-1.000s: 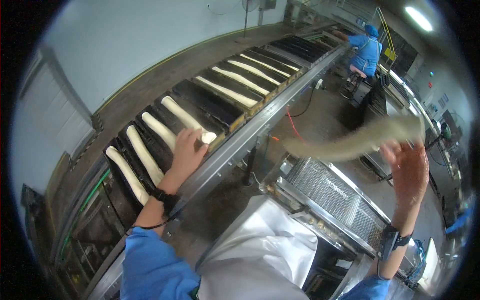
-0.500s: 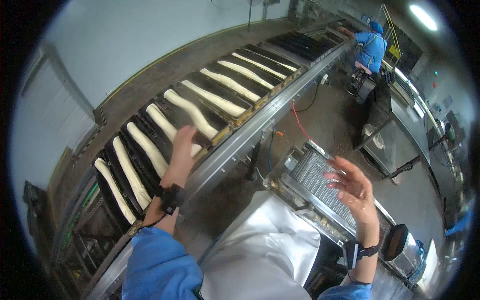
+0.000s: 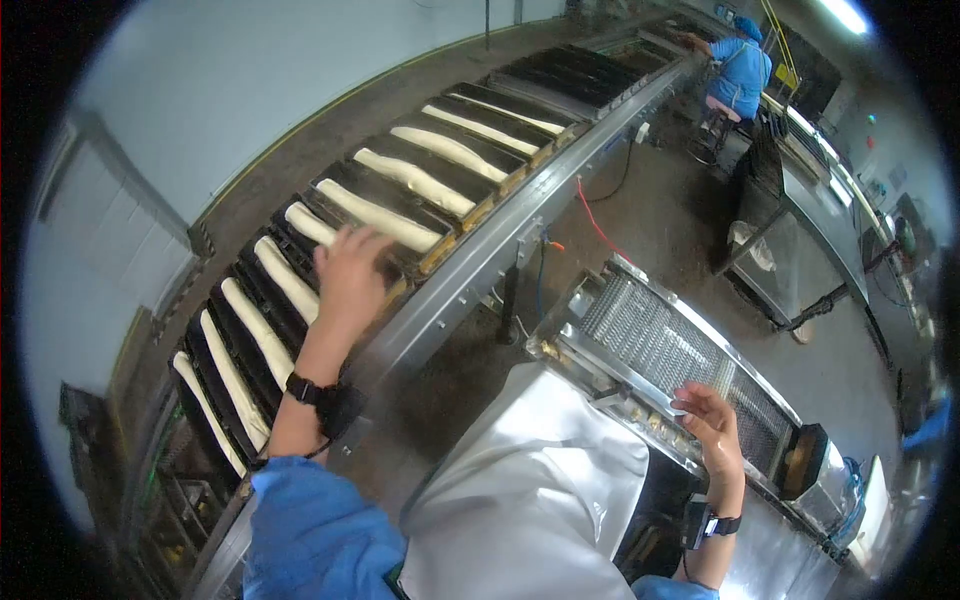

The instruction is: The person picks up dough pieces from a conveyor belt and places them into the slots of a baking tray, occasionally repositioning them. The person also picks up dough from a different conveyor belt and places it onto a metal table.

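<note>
My left hand (image 3: 352,275) reaches over the row of dark baking pans, its fingers spread and blurred, on or just above a long strip of dough (image 3: 308,222). The hand hides the near part of that strip. Beside it, a straight dough strip (image 3: 380,215) lies lengthwise in its own pan. Several more pale strips rest in pans on both sides. My right hand (image 3: 712,428) hovers over the near edge of a metal mesh conveyor (image 3: 650,335), fingers loosely curved and apart, holding nothing that I can see.
The pans sit on a long conveyor with a metal side rail (image 3: 500,262). Farther along are dark pans (image 3: 570,75) without visible dough. A co-worker in blue (image 3: 740,80) sits at the far end. A metal table (image 3: 815,240) stands at right, and a red cable (image 3: 600,225) hangs between.
The pans and dough have shifted toward the lower left. My left hand has moved from one strip to the neighbouring wavy one. My right hand has dropped lower, toward the mesh conveyor's near edge.
</note>
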`<state>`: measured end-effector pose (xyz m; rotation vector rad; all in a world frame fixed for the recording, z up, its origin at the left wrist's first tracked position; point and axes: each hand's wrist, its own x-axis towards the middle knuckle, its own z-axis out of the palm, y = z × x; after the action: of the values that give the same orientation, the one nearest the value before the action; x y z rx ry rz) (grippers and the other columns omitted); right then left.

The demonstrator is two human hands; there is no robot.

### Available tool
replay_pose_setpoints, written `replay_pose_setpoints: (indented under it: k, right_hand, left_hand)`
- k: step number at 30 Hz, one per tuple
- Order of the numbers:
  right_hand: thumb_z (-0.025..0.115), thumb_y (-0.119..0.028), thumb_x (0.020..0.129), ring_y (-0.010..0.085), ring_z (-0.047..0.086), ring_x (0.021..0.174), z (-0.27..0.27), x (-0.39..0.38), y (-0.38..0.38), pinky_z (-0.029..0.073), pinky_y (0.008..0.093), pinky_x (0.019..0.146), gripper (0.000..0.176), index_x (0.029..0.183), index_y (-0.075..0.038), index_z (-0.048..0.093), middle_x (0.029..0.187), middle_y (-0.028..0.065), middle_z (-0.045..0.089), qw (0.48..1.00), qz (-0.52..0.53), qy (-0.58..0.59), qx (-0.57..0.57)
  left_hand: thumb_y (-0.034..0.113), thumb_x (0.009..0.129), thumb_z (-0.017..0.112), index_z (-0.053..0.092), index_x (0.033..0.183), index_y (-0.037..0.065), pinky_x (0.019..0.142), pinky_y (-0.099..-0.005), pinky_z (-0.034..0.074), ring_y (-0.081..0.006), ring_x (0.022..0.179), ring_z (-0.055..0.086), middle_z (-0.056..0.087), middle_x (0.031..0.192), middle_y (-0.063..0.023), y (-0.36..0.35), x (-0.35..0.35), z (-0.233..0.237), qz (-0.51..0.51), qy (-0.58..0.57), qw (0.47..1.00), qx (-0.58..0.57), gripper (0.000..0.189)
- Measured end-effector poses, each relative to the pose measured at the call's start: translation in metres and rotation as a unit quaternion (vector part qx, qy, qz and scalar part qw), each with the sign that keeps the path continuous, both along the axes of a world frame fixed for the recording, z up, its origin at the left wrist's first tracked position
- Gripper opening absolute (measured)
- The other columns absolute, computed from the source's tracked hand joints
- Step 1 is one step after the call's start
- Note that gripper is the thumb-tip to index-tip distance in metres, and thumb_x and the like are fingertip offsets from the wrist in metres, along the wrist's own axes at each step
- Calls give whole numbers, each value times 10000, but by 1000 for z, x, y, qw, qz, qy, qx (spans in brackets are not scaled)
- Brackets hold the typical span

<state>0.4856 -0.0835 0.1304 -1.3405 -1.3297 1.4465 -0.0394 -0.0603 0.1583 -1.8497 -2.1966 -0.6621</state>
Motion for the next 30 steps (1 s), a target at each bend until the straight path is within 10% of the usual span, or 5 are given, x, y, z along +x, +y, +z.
replay_pose_setpoints:
  k: [8, 13, 16, 20, 30]
  right_hand:
    - [638, 0, 814, 254, 604, 1089, -34, 8, -41, 487, 362, 942, 440, 1248, 13, 563, 1162, 145, 643, 999, -47, 2, -21]
    - [677, -66, 829, 248, 604, 1083, -24, 2, -58, 481, 358, 969, 463, 1267, 16, 554, 1170, 135, 641, 995, -81, 22, -56]
    - [662, -79, 849, 237, 615, 1061, 18, -25, -80, 502, 374, 936, 427, 1256, 8, 563, 1148, 139, 648, 986, -160, 35, -27]
    - [649, -225, 895, 228, 606, 1062, 25, -16, -86, 485, 366, 911, 484, 1302, 4, 524, 1162, 108, 634, 990, -130, -58, -5]
    - [608, -176, 909, 214, 601, 1080, -7, 36, -64, 475, 353, 909, 458, 1321, 0, 513, 1184, 120, 624, 982, -165, 0, -88]
  left_hand:
    - [47, 816, 568, 684, 1072, 133, 1103, -596, 271, -229, 1168, 578, 639, 1173, -91, 20, 162, 107, -466, 154, 865, 103, 294]
    - [156, 754, 664, 741, 817, 72, 1073, -712, 193, -289, 934, 652, 679, 848, -118, 2, 224, 171, -549, 219, 805, -45, 129]
    - [277, 738, 694, 747, 905, 59, 972, -767, 296, -340, 899, 656, 702, 907, -152, -25, 264, 207, -539, 397, 739, -77, 280]
    - [250, 762, 675, 718, 991, 55, 1004, -744, 287, -323, 975, 638, 682, 949, -142, -49, 265, 194, -577, 325, 740, 116, 304]
    - [244, 771, 670, 709, 1008, 57, 1012, -736, 286, -318, 1002, 629, 676, 969, -142, -47, 251, 178, -673, 191, 703, 129, 304]
